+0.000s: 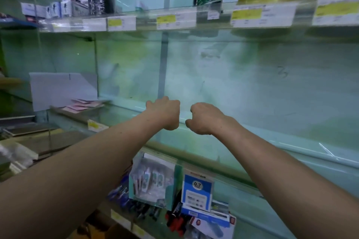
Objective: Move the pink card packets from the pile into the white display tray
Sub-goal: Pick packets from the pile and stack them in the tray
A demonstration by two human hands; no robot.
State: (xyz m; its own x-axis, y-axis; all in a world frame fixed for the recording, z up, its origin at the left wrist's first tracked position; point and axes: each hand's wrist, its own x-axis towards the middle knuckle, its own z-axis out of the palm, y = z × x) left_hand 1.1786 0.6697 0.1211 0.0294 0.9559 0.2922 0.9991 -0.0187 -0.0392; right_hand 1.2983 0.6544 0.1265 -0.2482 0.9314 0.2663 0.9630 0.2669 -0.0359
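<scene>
The fingers of my left hand (165,114) are folded in together under the knuckles, and those of my right hand (203,119) are the same. Nothing shows in either fist, though both palms face away from me, so I can't swear to what lies under them. The two fists hang close side by side, not touching, above the long pale green shelf board (252,130), near its middle, with my bare forearms stretched out behind them.

The flat pink card packets (83,105) lie in a loose fan at the far left end of that shelf, well apart from my left hand. They sit at the foot of the white cardboard display tray (62,89) with its slanted side wall.

I judge I'm between trips, with no packet in hand. The next move calls for swinging my left hand over to the left end, opening the fingers and pinching one packet by its edge. They look thin and overlapped, so they will likely slide on each other.

I can't tell whether those pink packets are the pile or are already inside the tray, because its floor is blurred. The yellow price labels (166,19) on the clear strip of the upper shelf are too smeared to read.
</scene>
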